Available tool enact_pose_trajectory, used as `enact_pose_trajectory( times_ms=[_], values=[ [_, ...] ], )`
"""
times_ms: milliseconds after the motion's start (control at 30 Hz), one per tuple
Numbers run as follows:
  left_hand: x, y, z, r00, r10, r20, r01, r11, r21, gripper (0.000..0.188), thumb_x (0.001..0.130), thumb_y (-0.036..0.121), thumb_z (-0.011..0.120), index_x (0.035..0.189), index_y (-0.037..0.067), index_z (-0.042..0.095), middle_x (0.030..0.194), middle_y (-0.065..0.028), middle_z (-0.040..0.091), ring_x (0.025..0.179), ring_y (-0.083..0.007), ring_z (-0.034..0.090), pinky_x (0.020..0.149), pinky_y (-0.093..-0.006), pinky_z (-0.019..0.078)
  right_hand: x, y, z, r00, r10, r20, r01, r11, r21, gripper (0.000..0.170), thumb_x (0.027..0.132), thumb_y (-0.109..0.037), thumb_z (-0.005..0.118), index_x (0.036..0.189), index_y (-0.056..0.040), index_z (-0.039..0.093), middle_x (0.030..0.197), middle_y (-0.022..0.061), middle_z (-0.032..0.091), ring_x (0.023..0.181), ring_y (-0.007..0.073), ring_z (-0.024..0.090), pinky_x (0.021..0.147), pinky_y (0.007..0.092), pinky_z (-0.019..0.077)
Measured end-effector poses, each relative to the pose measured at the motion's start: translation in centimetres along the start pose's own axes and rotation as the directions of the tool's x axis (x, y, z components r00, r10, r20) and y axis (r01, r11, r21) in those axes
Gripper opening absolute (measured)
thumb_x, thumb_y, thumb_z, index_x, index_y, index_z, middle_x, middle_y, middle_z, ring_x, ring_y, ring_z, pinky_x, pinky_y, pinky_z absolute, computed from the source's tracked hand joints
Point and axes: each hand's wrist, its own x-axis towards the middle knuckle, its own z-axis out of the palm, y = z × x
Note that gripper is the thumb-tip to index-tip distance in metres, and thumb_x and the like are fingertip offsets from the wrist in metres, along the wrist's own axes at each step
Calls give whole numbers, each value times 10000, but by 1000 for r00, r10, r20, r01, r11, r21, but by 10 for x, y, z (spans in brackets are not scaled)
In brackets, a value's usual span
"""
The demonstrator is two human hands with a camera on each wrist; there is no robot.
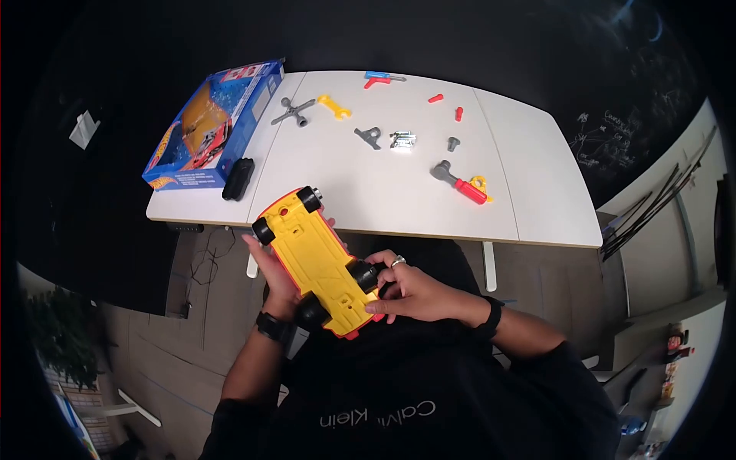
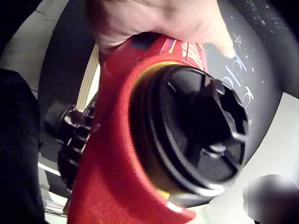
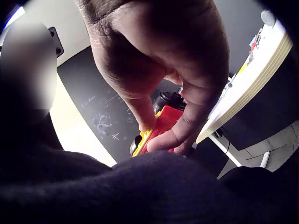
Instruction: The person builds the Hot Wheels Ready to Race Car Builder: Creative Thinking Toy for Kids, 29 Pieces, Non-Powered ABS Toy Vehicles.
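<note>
A red toy car [image 1: 310, 257] is turned so that its yellow underside and black wheels face the head camera, in front of the table edge. My left hand [image 1: 277, 277] grips it round the body, thumb along the left side and fingertips showing past the right side. In the left wrist view, the palm lies over the red body [image 2: 112, 140] near a large black wheel [image 2: 205, 130]. My right hand [image 1: 420, 294] pinches the car's near-right corner between thumb and fingers, beside a rear wheel [image 1: 362, 273]. The right wrist view shows that pinch on the red-and-yellow edge [image 3: 163, 122].
The white table [image 1: 429, 218] bears a blue toy box [image 1: 207, 178], a black part [image 1: 238, 179], a grey cross wrench [image 1: 293, 113], a yellow wrench [image 1: 334, 107], a blue-and-red toy drill [image 1: 379, 77], a grey bracket [image 1: 369, 138], a shiny silver bundle [image 1: 402, 140], a grey bolt [image 1: 453, 144] and a red-handled hammer [image 1: 469, 192].
</note>
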Motion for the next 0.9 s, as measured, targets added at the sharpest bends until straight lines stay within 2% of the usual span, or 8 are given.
enact_pose_trajectory(
  times_ms=[133, 200, 233, 333, 400, 600, 767, 900],
  values=[
    [-5, -12, -7, 966, -54, -253, 115, 966, 230, 703, 1008, 520, 437, 1477, -3, 458, 1322, -215, 623, 1142, -325, 649, 973, -458, 547, -6, 1, -16, 998, -66, -7, 61, 953, -297, 552, 936, -143, 767, 1339, 58, 448, 1114, 175, 674, 827, 171, 731, 670, 302, 564],
    [-6, -11, -1, 960, -107, -258, 165, 962, 216, 609, 981, 376, 518, 1440, -22, 480, 1261, -250, 649, 1105, -332, 677, 982, -455, 548, -15, -30, -56, 993, -39, 111, 82, 906, -416, 157, 899, -69, 758, 1007, 27, 696, 1062, 146, 734, 859, 178, 738, 680, 299, 561],
    [-6, -10, 3, 960, -101, -262, 161, 963, 218, 609, 981, 376, 518, 1440, -22, 480, 1261, -250, 649, 1105, -332, 677, 982, -455, 548, -14, -5, -90, 988, -150, 37, 154, 979, -130, 125, 923, -32, 692, 1038, 17, 692, 984, 133, 739, 823, 174, 738, 659, 300, 561],
    [-11, -6, 7, 962, -108, -251, 165, 961, 220, 627, 970, 381, 527, 1440, -29, 477, 1269, -250, 646, 1128, -338, 673, 984, -458, 549, -19, -29, -188, 686, -507, -522, -148, 605, -782, 92, 944, -26, 636, 980, -13, 720, 840, 130, 715, 723, 235, 730, 652, 352, 574],
    [-9, -5, 8, 967, -124, -222, 175, 957, 229, 636, 955, 378, 540, 1442, -26, 476, 1263, -246, 650, 1130, -340, 673, 980, -461, 551, -20, -18, -229, 639, -440, -630, -522, 353, -776, 165, 914, -154, 724, 1034, -41, 724, 976, 151, 750, 887, 299, 730, 774, 389, 577],
    [-8, -7, 2, 972, -152, -181, 191, 955, 228, 627, 950, 374, 542, 1432, -24, 485, 1266, -245, 651, 1130, -339, 674, 981, -464, 553, -5, 29, -292, 726, -40, -687, -635, 346, -691, 315, 862, -272, 770, 1073, -55, 684, 1016, 158, 743, 988, 351, 714, 833, 462, 574],
    [-8, -7, -2, 964, -184, -194, 222, 955, 196, 631, 968, 389, 523, 1434, -34, 482, 1286, -249, 641, 1146, -346, 670, 987, -473, 552, -12, 48, -332, 559, -279, -781, -725, 294, -623, 271, 986, -208, 539, 1154, 5, 543, 979, 279, 714, 937, 471, 697, 803, 570, 556],
    [-8, -12, -28, 954, -182, -237, 214, 970, 113, 648, 987, 410, 498, 1451, -42, 470, 1311, -252, 631, 1165, -352, 665, 1000, -484, 547, -23, 45, -359, 553, -674, -490, -111, 524, -845, 90, 1077, -145, 428, 1149, -95, 449, 954, 161, 662, 825, 298, 739, 712, 420, 602]
  ],
)
